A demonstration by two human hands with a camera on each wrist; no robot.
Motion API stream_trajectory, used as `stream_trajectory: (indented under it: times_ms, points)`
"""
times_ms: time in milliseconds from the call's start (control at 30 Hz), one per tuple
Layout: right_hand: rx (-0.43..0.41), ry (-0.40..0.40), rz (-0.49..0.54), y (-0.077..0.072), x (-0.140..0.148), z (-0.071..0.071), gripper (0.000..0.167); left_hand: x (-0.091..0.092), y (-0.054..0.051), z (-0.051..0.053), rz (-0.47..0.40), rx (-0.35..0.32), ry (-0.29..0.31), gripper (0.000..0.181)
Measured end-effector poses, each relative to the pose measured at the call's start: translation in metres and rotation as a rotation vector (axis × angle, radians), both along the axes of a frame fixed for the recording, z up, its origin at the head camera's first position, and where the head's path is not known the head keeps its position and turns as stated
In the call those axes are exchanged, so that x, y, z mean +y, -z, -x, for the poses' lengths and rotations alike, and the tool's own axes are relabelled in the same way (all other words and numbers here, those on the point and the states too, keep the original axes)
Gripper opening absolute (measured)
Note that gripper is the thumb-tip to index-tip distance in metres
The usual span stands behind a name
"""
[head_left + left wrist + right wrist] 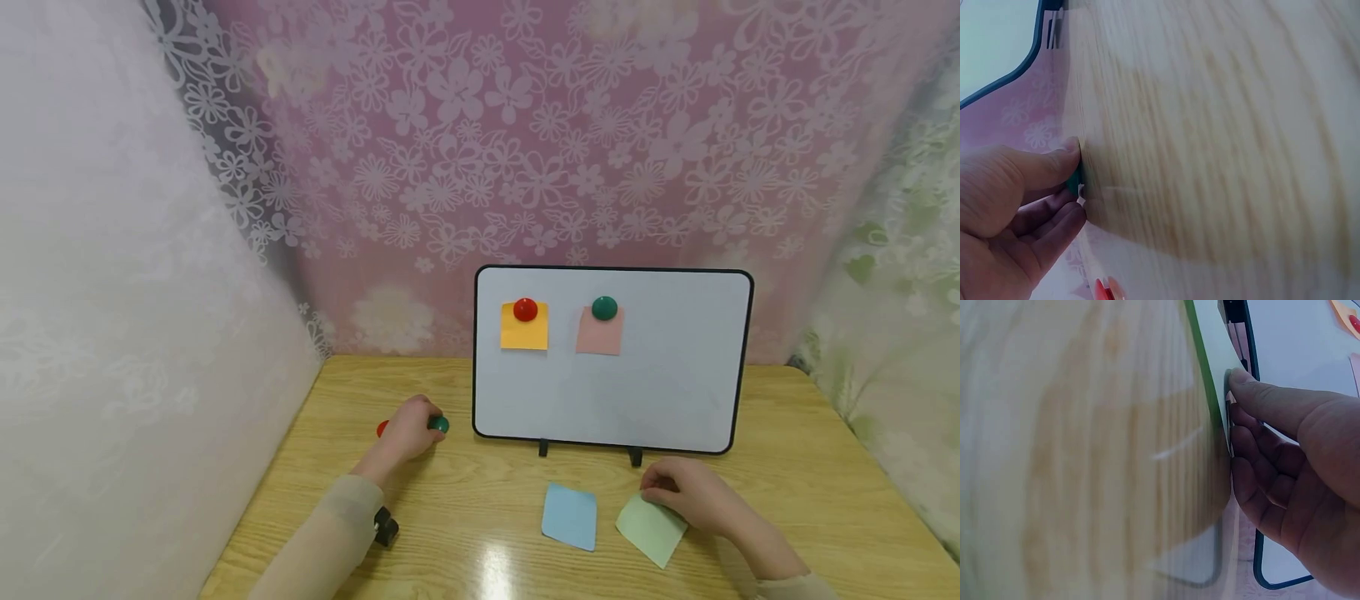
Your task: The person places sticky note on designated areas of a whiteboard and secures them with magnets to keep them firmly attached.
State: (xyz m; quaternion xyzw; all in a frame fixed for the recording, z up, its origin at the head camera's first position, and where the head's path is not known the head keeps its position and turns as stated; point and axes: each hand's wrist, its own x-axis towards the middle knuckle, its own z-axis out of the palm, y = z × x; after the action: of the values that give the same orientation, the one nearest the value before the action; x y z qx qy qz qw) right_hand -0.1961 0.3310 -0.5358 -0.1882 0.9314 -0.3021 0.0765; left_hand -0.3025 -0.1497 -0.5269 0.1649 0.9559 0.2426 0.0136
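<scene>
My left hand (406, 432) pinches a round green magnet (439, 425) at table level, left of the whiteboard; the left wrist view shows thumb and fingertips on the magnet's (1073, 181) sides. Partly hidden behind that hand lies a red magnet (382, 428). At the right, my right hand (693, 492) holds the upper corner of a light green sticky note (654, 530) between thumb and fingers, near the tabletop. A blue sticky note (569, 517) lies flat to its left. The whiteboard (675, 375) bears an orange note (524, 337) under a red magnet (526, 309) and a pink note (598, 340) under a green magnet (604, 307).
Black feet (636, 457) hold the whiteboard upright near the back of the wooden table (457, 517). A pink floral curtain (480, 150) hangs behind, with pale cloth (135, 292) at the left side. Light glares off the table's front middle.
</scene>
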Motion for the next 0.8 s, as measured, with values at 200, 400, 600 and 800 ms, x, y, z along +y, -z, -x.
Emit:
stream_trajectory:
  times_ms: [200, 400, 600, 800]
  points:
    - [0.0, -0.002, -0.004, 0.0015, 0.0013, -0.0001, 0.008, 0.0005, 0.0021, -0.0004, -0.001, -0.008, -0.006, 0.033]
    - [0.0, -0.001, 0.0, 0.0017, 0.0012, -0.001, 0.008, 0.0002, 0.0043, -0.0009, 0.0, -0.009, -0.003, 0.032]
    - [0.007, 0.001, 0.008, 0.0012, 0.0017, -0.0003, 0.009, -0.0001, 0.0031, -0.0014, -0.001, -0.002, -0.004, 0.031]
    - [0.016, -0.002, 0.025, 0.0019, 0.0016, -0.0006, 0.008, 0.0, 0.0019, -0.0019, -0.004, 0.001, -0.004, 0.03]
